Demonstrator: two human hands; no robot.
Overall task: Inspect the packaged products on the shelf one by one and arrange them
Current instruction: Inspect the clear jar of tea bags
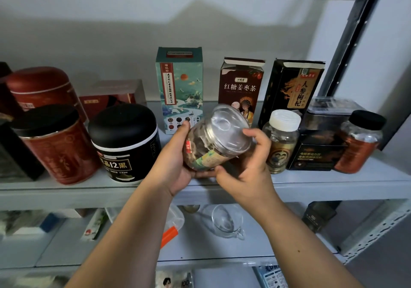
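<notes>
— How is the left hand (175, 165) seen?
— It is curled round the lower body of a clear jar (211, 147); the thumb is laid against the jar's left side, and the fingers are wrapped beneath it; the jar is gripped, not merely touched.

— And the right hand (249, 176)?
— It is cupped against the jar's right side; the thumb is set beneath the jar, near the left fingers; the fingertips are hooked over the rim of the transparent lid; the jar is thus held between both hands.

— Where is the jar placed?
— It is held tilted, with the lid turned up toward the camera, over the front edge of the grey shelf (66, 189); dark dried contents and a coloured label are seen on its wall.

— What is ranged around it?
— Just to the left a black-lidded tub (124, 143) is stood, with a red canister (53, 147) beyond it; behind the jar a teal box (179, 87) and a maroon box (241, 87) are stood upright; further right a black box (293, 87) with a gold dragon is seen tilted; just beside the right hand a white-capped bottle (281, 141) is found, then a dark carton (318, 152) and a black-capped jar (360, 143) of reddish contents; on the shelf below, a glass cup (224, 223) is seen.
</notes>
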